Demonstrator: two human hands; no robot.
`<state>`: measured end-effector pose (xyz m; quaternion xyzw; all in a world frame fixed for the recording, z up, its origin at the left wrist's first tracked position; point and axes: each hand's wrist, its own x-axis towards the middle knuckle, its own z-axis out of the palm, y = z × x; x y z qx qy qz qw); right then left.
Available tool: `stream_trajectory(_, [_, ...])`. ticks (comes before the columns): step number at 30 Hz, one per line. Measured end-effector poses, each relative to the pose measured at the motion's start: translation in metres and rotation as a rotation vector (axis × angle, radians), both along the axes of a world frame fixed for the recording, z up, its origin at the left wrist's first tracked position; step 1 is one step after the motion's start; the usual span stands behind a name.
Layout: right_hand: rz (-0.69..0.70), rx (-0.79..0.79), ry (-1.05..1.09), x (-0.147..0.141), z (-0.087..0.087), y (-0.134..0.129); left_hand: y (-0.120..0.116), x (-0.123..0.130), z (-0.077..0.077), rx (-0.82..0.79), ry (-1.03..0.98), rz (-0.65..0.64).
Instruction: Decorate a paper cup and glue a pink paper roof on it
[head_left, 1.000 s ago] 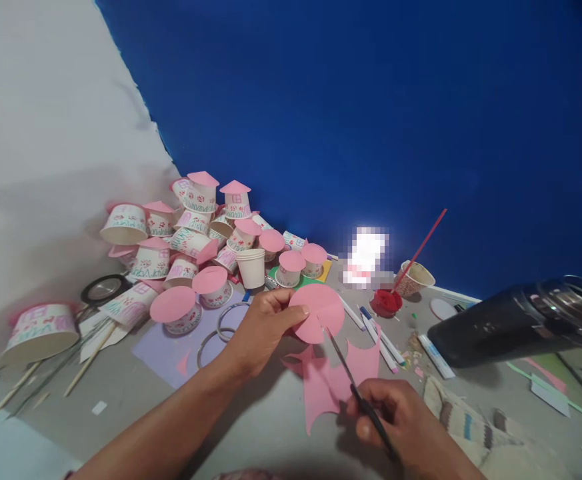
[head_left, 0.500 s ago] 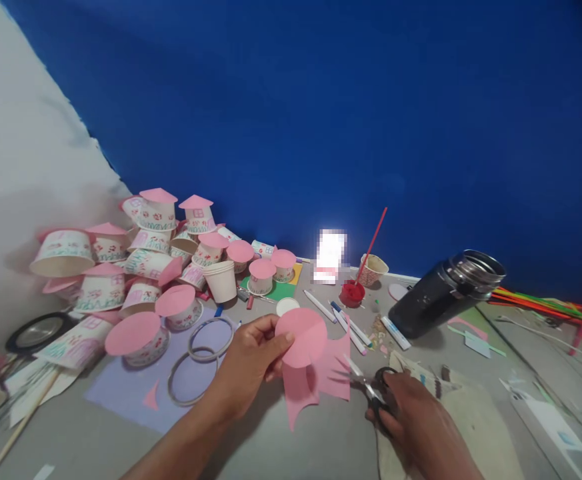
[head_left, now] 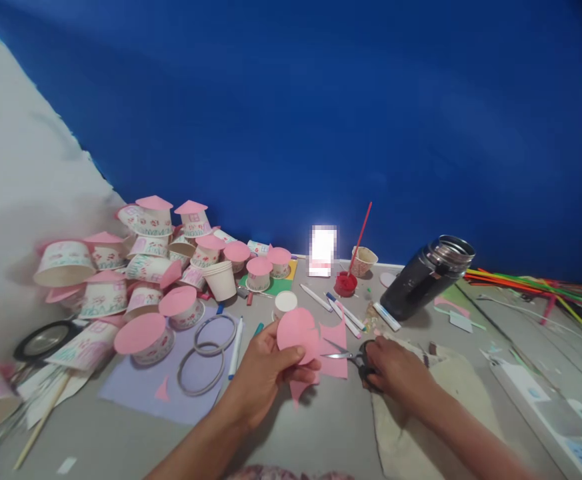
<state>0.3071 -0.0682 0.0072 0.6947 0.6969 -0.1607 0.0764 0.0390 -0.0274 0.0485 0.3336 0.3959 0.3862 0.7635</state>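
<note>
Between the thumb and fingers of my left hand (head_left: 265,373) is a round pink paper disc (head_left: 297,332). A slit shows at the disc's right edge. My right hand (head_left: 395,367) grips black-handled scissors (head_left: 338,353), whose blades are spread and point left toward the disc. Under the disc and blades lies a pink paper offcut (head_left: 339,368) with curved edges. A white paper cup (head_left: 285,304) stands just behind my left hand.
Decorated paper cups with pink roofs (head_left: 143,331) are piled on the left. Grey rings (head_left: 201,370) rest on purple paper (head_left: 135,400). Markers (head_left: 345,317), a red paint pot (head_left: 345,285) and a dark flask (head_left: 415,280) stand beyond. A cloth (head_left: 435,427) lies under my right forearm.
My left hand has turned the disc, so a slit now faces right. The scissors have swung to point left, blades opened wider. The camera view has shifted slightly.
</note>
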Motion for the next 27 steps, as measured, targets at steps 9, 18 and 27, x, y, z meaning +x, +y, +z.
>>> stream_trajectory(9, [0.111,-0.08,0.165,0.011,0.011,-0.002,0.005,0.006,-0.009,0.089,0.027,0.053])
stream_trajectory(18, [0.116,-0.096,0.29,0.016,0.026,0.001,0.003,0.014,-0.003,0.041,0.084,0.078])
stream_trajectory(27, [-0.235,0.255,1.078,-0.069,0.024,0.013,0.0,0.032,-0.009,0.098,0.173,0.151])
